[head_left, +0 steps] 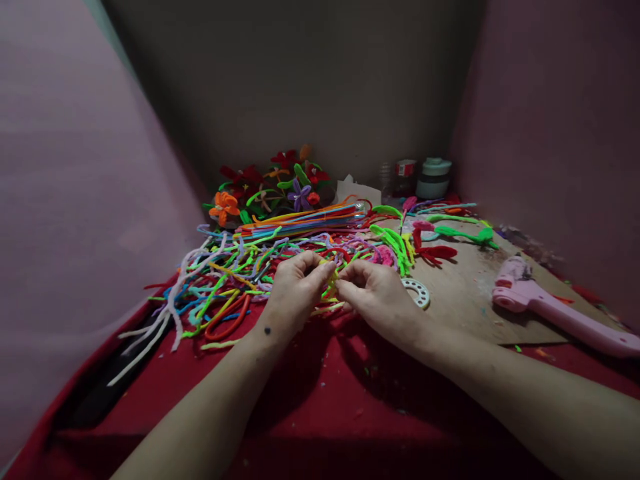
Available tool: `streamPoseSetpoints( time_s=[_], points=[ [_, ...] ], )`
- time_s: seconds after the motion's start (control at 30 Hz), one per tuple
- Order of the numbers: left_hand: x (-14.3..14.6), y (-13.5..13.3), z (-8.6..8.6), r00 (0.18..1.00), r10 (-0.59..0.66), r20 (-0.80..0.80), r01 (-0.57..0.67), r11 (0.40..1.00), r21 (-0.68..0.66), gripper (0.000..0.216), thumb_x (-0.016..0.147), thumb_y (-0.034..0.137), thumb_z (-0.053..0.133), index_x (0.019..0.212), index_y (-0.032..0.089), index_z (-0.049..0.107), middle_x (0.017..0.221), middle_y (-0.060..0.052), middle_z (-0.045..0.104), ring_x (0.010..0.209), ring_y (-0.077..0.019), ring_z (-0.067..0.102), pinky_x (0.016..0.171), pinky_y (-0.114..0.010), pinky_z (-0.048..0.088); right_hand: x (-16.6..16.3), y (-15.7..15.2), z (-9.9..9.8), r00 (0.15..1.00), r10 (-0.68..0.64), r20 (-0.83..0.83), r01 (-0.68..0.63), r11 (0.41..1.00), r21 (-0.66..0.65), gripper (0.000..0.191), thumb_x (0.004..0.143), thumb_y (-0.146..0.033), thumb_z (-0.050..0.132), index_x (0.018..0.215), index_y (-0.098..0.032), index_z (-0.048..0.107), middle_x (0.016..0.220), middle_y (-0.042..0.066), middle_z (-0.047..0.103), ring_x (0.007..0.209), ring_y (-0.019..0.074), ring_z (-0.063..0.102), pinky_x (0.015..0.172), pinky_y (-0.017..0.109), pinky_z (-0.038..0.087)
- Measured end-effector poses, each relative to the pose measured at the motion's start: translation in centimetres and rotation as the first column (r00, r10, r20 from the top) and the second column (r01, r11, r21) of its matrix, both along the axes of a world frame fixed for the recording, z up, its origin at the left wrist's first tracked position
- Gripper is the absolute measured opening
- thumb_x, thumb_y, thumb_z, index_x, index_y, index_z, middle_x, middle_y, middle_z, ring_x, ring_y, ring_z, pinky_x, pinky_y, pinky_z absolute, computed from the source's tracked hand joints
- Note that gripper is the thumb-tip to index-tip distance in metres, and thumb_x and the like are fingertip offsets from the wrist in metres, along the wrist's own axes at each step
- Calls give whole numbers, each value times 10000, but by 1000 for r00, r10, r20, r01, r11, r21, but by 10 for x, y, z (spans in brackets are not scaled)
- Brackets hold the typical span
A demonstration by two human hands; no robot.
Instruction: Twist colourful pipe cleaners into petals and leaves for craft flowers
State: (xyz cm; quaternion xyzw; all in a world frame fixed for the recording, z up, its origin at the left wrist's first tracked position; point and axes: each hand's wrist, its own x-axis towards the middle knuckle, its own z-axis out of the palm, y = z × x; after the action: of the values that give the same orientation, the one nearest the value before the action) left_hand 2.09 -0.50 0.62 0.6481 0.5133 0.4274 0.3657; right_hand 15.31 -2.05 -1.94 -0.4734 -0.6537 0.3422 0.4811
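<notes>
A thin yellow-green fuzzy pipe cleaner (331,283) is pinched by both hands, the left hand (295,290) and the right hand (377,293), low over the red-clothed bench (310,400). A tangled heap of multicoloured pipe cleaners (225,280) crowds behind it. One white curved plastic piece (417,291) and one pink glue gun (550,310) lie on brown cardboard (465,293). There are perhaps three dim jars (434,177) at the back.
</notes>
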Motion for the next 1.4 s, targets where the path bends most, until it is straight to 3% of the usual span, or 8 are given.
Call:
streamPoseSetpoints(
  time_s=[0.2, 0.5, 0.7, 0.83, 0.97, 1.13, 1.27, 1.4],
  points=[
    [3, -4, -1, 1000, -10, -7, 10, 1000, 1, 232, 736, 298, 566, 584, 152, 468, 434, 69, 427, 367, -37, 340, 373, -165, 268, 0, 1, -2, 1000, -21, 7, 21, 999, 43, 137, 710, -178, 485, 573, -170, 475, 530, -42, 473, 505, 81, 418, 511, 217, 327],
    [1, 0, -5, 998, -63, -31, 62, 998, -16, 231, 757, 313, 544, 600, 164, 462, 422, 66, 444, 355, -52, 374, 364, -168, 295, -2, 3, -5, 992, 65, -106, -70, 997, -42, 128, 725, -182, 454, 610, -170, 509, 517, -40, 491, 485, 81, 432, 479, 201, 339],
    [1, 1, -15, 989, -23, -145, 35, 996, 82, 221, 754, 326, 548, 622, 157, 496, 500, 46, 467, 445, -63, 403, 418, -175, 308, -3, 4, -8, 1000, -26, -2, 26, 999, 30, 127, 726, -184, 475, 601, -174, 497, 520, -36, 496, 495, 82, 435, 482, 202, 324],
    [3, -1, -16, 994, -26, -110, 37, 995, 97, 217, 758, 314, 547, 620, 157, 487, 515, 49, 457, 457, -60, 402, 424, -172, 313, -3, 4, -8, 995, -81, 53, 77, 995, 69, 125, 708, -159, 478, 585, -181, 472, 520, -35, 485, 493, 85, 439, 478, 202, 333],
    [3, -2, -6, 998, -61, 5, 61, 998, 15, 205, 744, 295, 567, 619, 154, 486, 473, 57, 457, 402, -53, 395, 389, -169, 304, -2, 4, -1, 990, 58, -127, -73, 990, -121, 106, 715, -171, 474, 610, -184, 466, 505, -38, 509, 433, 86, 478, 441, 205, 383],
    [-3, 0, 6, 980, -165, 113, 176, 979, -104, 216, 714, 316, 608, 628, 146, 507, 458, 48, 482, 349, -52, 381, 339, -174, 269, 2, 5, 4, 862, 228, -453, -381, 881, -282, 78, 708, -199, 547, 651, -151, 523, 556, -16, 570, 435, 84, 530, 442, 210, 454],
    [-1, -2, 2, 984, -94, 151, 115, 984, -139, 199, 705, 307, 615, 632, 145, 525, 426, 61, 470, 320, -45, 361, 317, -163, 254, 2, 7, 1, 838, 196, -509, -416, 833, -364, 128, 705, -227, 597, 643, -133, 537, 552, -1, 587, 405, 82, 530, 404, 205, 451],
    [6, -4, -8, 990, -9, 142, 13, 1000, -23, 166, 701, 271, 615, 625, 142, 545, 442, 59, 486, 356, -47, 402, 351, -162, 308, 0, 7, -1, 864, 158, -477, -375, 835, -403, 148, 743, -199, 559, 612, -133, 535, 496, -12, 567, 369, 69, 506, 359, 176, 418]
  ],
)
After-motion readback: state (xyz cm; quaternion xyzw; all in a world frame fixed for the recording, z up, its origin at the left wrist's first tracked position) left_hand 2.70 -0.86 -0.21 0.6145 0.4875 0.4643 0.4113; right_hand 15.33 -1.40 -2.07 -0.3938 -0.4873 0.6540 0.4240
